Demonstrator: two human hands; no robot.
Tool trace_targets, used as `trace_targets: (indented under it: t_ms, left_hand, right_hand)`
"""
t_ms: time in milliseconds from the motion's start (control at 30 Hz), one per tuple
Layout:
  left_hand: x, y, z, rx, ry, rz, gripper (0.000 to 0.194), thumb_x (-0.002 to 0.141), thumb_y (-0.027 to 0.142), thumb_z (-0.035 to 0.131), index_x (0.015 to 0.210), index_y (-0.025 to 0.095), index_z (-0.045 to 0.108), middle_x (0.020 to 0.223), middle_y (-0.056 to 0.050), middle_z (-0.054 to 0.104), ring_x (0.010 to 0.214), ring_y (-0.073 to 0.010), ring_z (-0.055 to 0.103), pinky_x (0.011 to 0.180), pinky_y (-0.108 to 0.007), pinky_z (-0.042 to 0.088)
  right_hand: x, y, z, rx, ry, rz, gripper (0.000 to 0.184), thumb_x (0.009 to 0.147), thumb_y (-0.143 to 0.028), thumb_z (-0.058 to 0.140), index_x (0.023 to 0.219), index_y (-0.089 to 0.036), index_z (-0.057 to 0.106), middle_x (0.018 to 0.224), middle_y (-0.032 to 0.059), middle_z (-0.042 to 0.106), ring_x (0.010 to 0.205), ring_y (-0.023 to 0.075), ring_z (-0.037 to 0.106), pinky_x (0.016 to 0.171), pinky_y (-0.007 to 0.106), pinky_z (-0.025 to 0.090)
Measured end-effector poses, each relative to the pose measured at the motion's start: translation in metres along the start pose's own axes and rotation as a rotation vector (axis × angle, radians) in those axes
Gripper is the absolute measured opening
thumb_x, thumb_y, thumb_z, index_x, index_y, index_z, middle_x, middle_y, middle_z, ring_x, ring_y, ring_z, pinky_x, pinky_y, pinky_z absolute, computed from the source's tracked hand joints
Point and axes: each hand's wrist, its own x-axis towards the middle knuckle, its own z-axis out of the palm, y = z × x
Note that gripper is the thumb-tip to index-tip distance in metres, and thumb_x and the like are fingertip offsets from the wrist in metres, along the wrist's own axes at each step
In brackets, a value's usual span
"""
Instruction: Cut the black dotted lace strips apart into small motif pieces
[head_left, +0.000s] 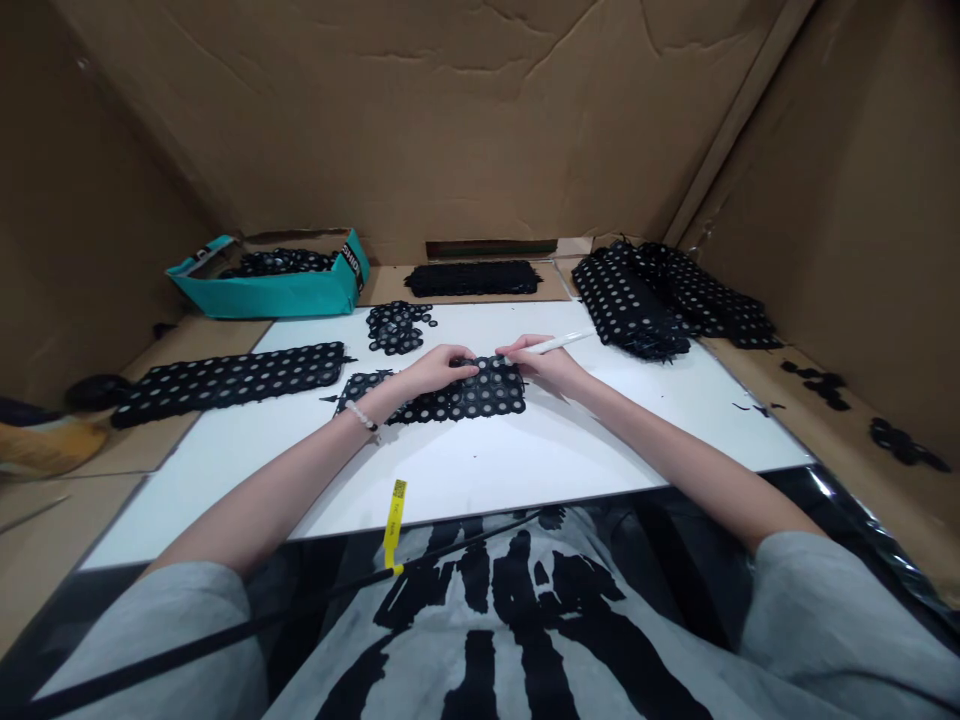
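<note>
A black perforated sheet full of round holes lies on the white board in front of me. My left hand rests on its upper edge with the fingers pressed down flat on it. My right hand sits at the sheet's upper right corner, closed round a thin white pen-like tool that points to the right. A small heap of loose black rings lies just beyond the sheet.
Another long perforated strip lies at the left. A teal box holding black pieces stands at the back left, a flat black stack at the back centre, and folded perforated sheets at the right. Cardboard walls surround the board.
</note>
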Motion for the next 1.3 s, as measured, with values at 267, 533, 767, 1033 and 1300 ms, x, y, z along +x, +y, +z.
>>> trace_targets:
  t_ms: [267, 533, 767, 1033, 1300]
  left_hand:
    - [0.001, 0.008, 0.012, -0.096, 0.018, -0.046, 0.047, 0.073, 0.058, 0.063, 0.092, 0.015, 0.07, 0.097, -0.006, 0.071, 0.089, -0.0231, 0.061, 0.086, -0.033, 0.044]
    - [-0.005, 0.013, 0.012, -0.317, -0.042, -0.17, 0.049, 0.072, 0.058, 0.068, 0.098, 0.016, 0.072, 0.099, -0.005, 0.072, 0.091, -0.0228, 0.061, 0.084, -0.032, 0.044]
    - [-0.005, 0.014, 0.004, -0.302, -0.158, -0.132, 0.047, 0.075, 0.056, 0.065, 0.102, 0.018, 0.071, 0.097, -0.005, 0.071, 0.088, -0.0216, 0.06, 0.079, -0.031, 0.044]
    - [-0.003, 0.013, 0.003, 0.023, -0.111, -0.109, 0.046, 0.069, 0.062, 0.067, 0.07, 0.017, 0.062, 0.063, 0.001, 0.058, 0.061, -0.0162, 0.049, 0.058, -0.029, 0.034]
    - [-0.006, 0.017, 0.006, -0.112, -0.093, -0.14, 0.046, 0.069, 0.063, 0.066, 0.07, 0.017, 0.057, 0.061, 0.003, 0.051, 0.058, -0.0133, 0.042, 0.055, -0.028, 0.031]
  right_hand:
    - [0.001, 0.011, 0.006, -0.209, 0.044, -0.065, 0.016, 0.069, -0.033, 0.064, 0.075, -0.018, 0.068, 0.078, 0.0025, 0.069, 0.07, 0.0148, 0.057, 0.059, 0.024, 0.04]
    - [-0.01, 0.002, 0.011, -0.417, 0.063, -0.158, 0.017, 0.072, -0.033, 0.06, 0.076, -0.018, 0.065, 0.074, 0.0006, 0.065, 0.071, 0.0153, 0.055, 0.064, 0.027, 0.039]
    - [-0.012, -0.001, 0.015, -0.518, 0.094, -0.245, 0.014, 0.074, -0.031, 0.056, 0.07, -0.019, 0.06, 0.072, 0.001, 0.064, 0.072, 0.0162, 0.056, 0.067, 0.028, 0.04]
    - [-0.007, -0.001, 0.007, -0.252, 0.066, -0.062, 0.012, 0.066, -0.03, 0.064, 0.069, -0.018, 0.064, 0.089, 0.0026, 0.07, 0.076, 0.0153, 0.058, 0.065, 0.025, 0.042]
    - [-0.01, -0.003, 0.007, -0.356, 0.046, -0.051, 0.011, 0.065, -0.029, 0.063, 0.067, -0.018, 0.064, 0.066, -0.0015, 0.062, 0.065, 0.0131, 0.05, 0.059, 0.025, 0.035]
